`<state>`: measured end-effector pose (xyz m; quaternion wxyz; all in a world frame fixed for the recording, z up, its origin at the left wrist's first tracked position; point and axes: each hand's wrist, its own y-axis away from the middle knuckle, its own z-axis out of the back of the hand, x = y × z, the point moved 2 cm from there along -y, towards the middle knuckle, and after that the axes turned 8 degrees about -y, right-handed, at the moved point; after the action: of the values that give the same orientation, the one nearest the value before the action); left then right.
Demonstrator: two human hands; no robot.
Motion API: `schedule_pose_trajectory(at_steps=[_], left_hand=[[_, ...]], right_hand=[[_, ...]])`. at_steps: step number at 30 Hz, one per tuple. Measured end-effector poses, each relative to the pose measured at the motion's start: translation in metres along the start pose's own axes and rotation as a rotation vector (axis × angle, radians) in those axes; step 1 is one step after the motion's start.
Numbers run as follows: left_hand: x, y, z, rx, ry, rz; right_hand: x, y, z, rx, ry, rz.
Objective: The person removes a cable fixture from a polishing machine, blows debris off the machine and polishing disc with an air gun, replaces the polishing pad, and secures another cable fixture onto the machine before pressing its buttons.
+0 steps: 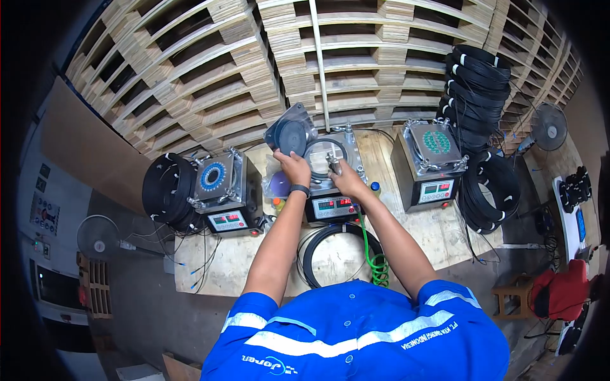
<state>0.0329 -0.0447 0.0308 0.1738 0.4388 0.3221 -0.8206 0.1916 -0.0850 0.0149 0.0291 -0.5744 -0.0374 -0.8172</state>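
Observation:
My left hand (pixel 295 170) grips the lower edge of a square, clear-edged plate with a dark round pad (pixel 292 136), which is tilted up behind the middle machine. In my right hand (pixel 347 180) is an air blow gun (pixel 333 162), its nozzle over the round top of the middle machine (pixel 323 166). A green coiled air hose (pixel 375 260) runs down from beneath my right hand to the table's front. The machine's front panel (pixel 335 207) shows lit red digits. A purple round pad (pixel 279 184) lies left of it, below my left hand.
Similar machines stand at left (pixel 219 187) and right (pixel 431 165), with blue and green ringed tops. Black cable coils lie at left (pixel 168 190), right (pixel 492 197) and the table's front edge (pixel 309 260). Wooden pallets (pixel 356 51) rise behind. Fans (pixel 549 127) flank the wooden table (pixel 406 235).

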Motion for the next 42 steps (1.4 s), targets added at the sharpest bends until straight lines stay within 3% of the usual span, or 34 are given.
schedule_pose_trajectory(at_steps=[2,5,7,11,16,17,24,30,33,38,41,42], left_hand=[[0.002,-0.001,0.0,0.005,0.009,-0.013],[0.01,-0.003,-0.005,0.002,-0.022,-0.043],[0.011,-0.003,-0.006,0.023,-0.022,-0.016],[0.004,-0.002,0.002,0.035,-0.016,-0.107],[-0.008,0.008,0.005,0.336,-0.228,-0.669],[-0.007,0.009,0.004,0.447,-0.278,-0.696],[-0.01,0.007,0.021,0.81,-0.439,-0.728],[0.006,0.013,0.023,0.726,-0.319,-0.751],[0.0,0.016,0.024,0.649,-0.33,-0.734],[0.006,0.012,0.013,0.653,-0.382,-0.622],[0.009,0.015,0.011,0.637,-0.369,-0.584],[0.01,0.015,0.011,0.633,-0.397,-0.578]], right_hand=[[0.003,0.004,0.007,-0.059,-0.002,-0.022],[0.002,0.005,0.011,0.06,-0.11,-0.026],[0.013,0.016,0.016,-0.036,-0.062,0.028],[-0.006,0.011,0.016,-0.022,-0.074,0.04],[0.028,0.045,0.051,0.052,-0.221,-0.148],[0.043,0.057,0.06,0.056,-0.236,-0.168],[0.025,0.072,0.077,0.068,-0.268,-0.236],[0.036,0.058,0.056,0.22,-0.166,-0.168],[0.017,0.03,0.045,-0.01,-0.012,0.021],[0.007,0.024,0.041,0.122,0.021,0.025],[0.024,0.032,0.049,0.044,0.086,-0.019],[0.044,0.042,0.054,0.13,0.037,-0.183]])
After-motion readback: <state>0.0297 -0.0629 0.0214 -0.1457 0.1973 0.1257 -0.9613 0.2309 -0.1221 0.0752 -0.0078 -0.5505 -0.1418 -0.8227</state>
